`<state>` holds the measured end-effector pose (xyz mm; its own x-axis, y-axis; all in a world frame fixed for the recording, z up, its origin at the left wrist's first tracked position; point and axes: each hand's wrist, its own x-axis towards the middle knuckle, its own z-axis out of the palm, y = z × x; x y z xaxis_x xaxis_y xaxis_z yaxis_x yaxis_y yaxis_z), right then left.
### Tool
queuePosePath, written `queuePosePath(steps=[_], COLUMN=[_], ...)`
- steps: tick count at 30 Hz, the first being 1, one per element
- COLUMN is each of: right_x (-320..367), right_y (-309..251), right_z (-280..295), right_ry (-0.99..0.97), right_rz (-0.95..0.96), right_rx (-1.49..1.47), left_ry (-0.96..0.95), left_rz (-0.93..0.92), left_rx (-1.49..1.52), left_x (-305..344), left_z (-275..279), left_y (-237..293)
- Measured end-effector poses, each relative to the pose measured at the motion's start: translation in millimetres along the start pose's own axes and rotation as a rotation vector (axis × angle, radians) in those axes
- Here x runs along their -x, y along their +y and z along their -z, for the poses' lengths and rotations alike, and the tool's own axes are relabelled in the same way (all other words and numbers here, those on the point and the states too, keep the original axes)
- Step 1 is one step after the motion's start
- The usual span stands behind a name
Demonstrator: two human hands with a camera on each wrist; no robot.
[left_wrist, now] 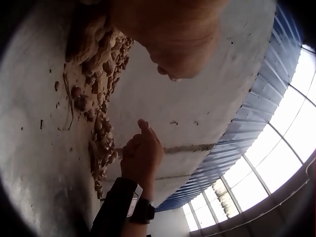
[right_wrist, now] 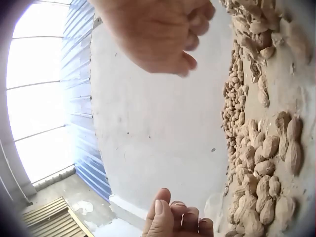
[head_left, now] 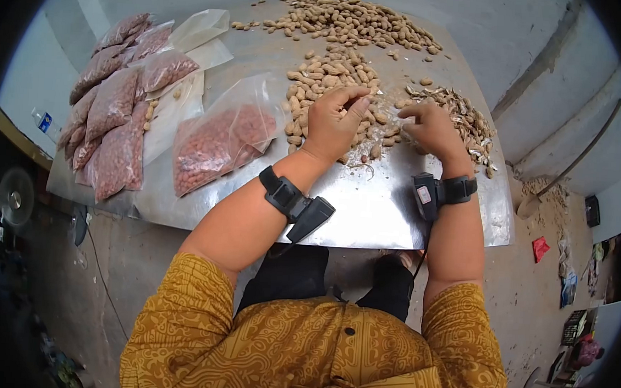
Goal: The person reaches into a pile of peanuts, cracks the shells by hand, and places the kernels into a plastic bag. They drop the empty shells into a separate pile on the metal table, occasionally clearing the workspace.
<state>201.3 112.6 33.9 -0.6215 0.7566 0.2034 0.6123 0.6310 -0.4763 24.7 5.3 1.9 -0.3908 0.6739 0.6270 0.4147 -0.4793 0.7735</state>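
Above the near edge of a loose pile of unshelled peanuts, my left hand has its fingers bent in and its thumb close to the index finger. I cannot tell whether something lies inside those fingers. My right hand hangs over the sheet-metal table to the right, between the peanuts and a heap of empty shells. Its index finger and thumb stand apart, with nothing visible between them. In the right wrist view, the left hand shows its curled fingers beside the peanuts.
A clear bag part-filled with reddish peanut kernels lies left of my left arm. Several filled bags are stacked farther left, beside flat plastic bags. More unshelled peanuts cover the table's far end. A wall rises behind.
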Motion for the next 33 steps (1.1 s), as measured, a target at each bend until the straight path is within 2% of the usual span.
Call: queuePosePath(steps=[3, 6, 9, 10, 12, 15, 18, 20, 22, 25, 28, 33], right_x=[-5.1, -5.3, -6.8, -6.8, -7.1, -3.3, -0.6, 0.7, 0.3, 1.4, -1.4, 5.5], right_y=[2.3, 0.6, 3.9, 3.3, -0.3, -14.4, -18.6, -22.6, -23.7, -29.8, -30.5, -48.2], right_z=[-17.8, -19.0, -22.2, -22.0, -19.9, -20.3, -22.6, -25.2, -27.5, -31.5, -45.5, -49.0], right_ry=[-0.119, -0.127, -0.08, -0.038, 0.045, 0.002, -0.259, -0.27, -0.258, -0.112, 0.114, 0.29], right_rz=[0.1, 0.038, 0.075, 0.056, 0.025, 0.074, 0.101, 0.067, 0.065, 0.121, 0.286, 0.295], right_rx=[0.123, 0.111, 0.158, -0.005, -0.329, -0.869, -1.138, -1.135, -1.148, -0.83, -0.654, -0.429], left_ry=[-0.022, -0.042, -0.053, -0.054, -0.092, -0.142, -0.185, -0.216, -0.2, -0.176, -0.136, -0.043], left_rz=[0.034, 0.055, 0.065, 0.065, 0.183, 0.263, 0.345, 0.42, 0.407, 0.39, 0.404, 0.293], left_rx=[0.003, -0.007, -0.001, 0.005, 0.135, 0.304, 0.479, 0.597, 0.58, 0.544, 0.525, 0.351], left_x=[-0.1, 0.1, 0.9, 1.0, 1.3, 1.6, 1.1, 1.0, 0.7, 1.4, 1.6, 1.2], left_z=[1.3, 1.7, 1.4, 1.1, -0.2, -3.5, -5.4, -4.1, -4.1, -4.9, -5.9, -10.9], left_y=[-0.3, 1.8, 1.1, -0.1, -6.0, -7.5, -4.0, 1.7, 0.8, -8.1, -9.2, -14.7])
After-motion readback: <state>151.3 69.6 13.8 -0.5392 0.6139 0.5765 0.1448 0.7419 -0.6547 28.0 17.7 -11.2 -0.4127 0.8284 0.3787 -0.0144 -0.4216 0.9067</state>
